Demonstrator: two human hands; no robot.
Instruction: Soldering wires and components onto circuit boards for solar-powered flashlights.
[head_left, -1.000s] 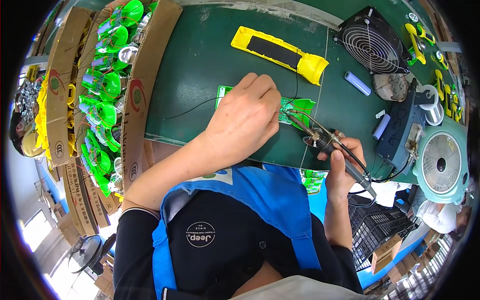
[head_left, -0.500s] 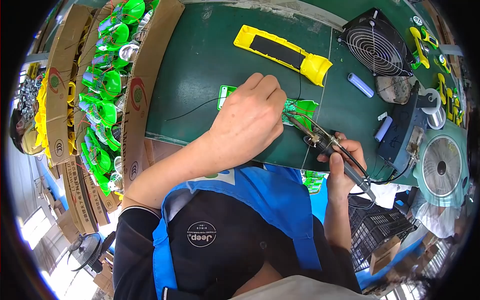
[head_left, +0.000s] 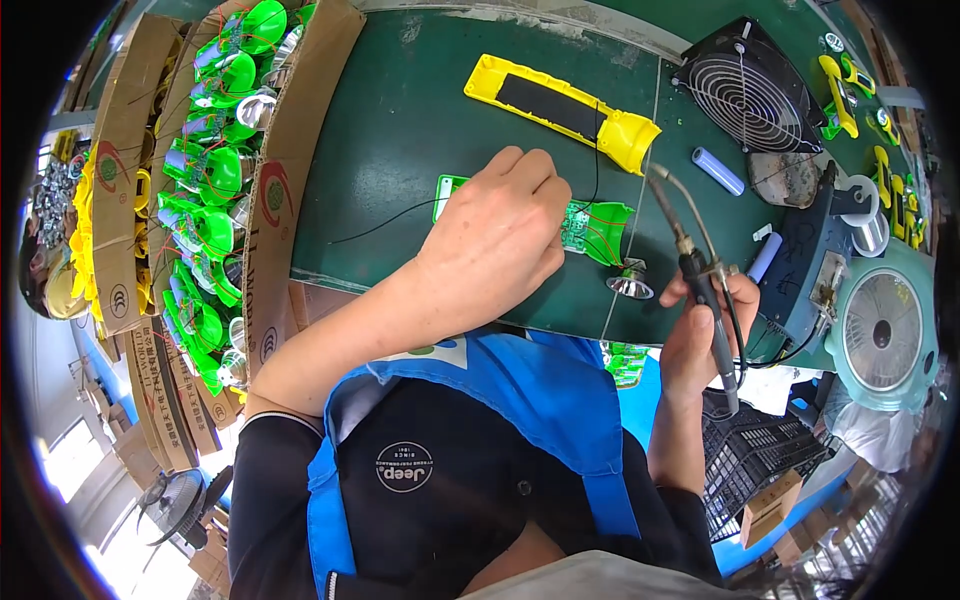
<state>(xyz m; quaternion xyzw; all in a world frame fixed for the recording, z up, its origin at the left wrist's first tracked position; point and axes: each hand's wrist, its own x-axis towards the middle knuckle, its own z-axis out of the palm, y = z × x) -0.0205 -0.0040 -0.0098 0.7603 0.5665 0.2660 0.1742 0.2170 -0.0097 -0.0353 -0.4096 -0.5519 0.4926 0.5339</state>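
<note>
Left hand (head_left: 500, 235) pressing down the small green circuit board (head_left: 590, 228) on the dark green bench mat (head_left: 400, 120), right hand (head_left: 700, 335) closed around the black-handled soldering iron (head_left: 690, 250), tip raised just right of the board, shaft slanting away.

Left hand (head_left: 500, 240) presses down on a green circuit board (head_left: 590, 228) with red wires on the dark green table (head_left: 400, 130) — fingers curled over it. Right hand (head_left: 700, 335) grips a soldering iron (head_left: 690, 250), tip raised beside the yellow flashlight body (head_left: 565, 110). Small silver reflector (head_left: 630, 285) sits just by the board. Cardboard boxes (head_left: 280, 190) of green parts at left — black fan (head_left: 750, 90) at right.
</note>
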